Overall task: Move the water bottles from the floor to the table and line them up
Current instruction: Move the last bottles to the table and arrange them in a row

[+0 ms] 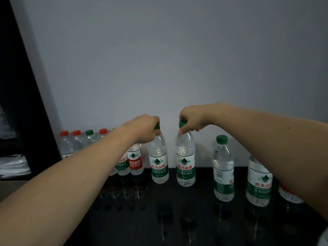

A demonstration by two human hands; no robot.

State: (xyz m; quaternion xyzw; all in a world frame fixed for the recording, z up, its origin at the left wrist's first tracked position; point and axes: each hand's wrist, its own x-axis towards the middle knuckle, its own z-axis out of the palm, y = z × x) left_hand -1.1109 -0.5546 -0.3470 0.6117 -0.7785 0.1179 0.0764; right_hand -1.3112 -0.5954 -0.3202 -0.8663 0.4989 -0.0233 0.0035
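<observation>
Each hand, left hand (143, 128) and right hand (192, 119), grips one green-capped bottle (158, 162) by its cap with closed fingers; better set both gently upright in the row on the bench (177, 219).

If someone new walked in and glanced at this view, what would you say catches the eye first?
Two bare arms reach in, and the left hand and right hand each grip the green cap of an upright water bottle, the left bottle and the right bottle, side by side mid-frame on the glossy black table. More bottles stand in a row along the grey wall, with red caps at far left.
</observation>
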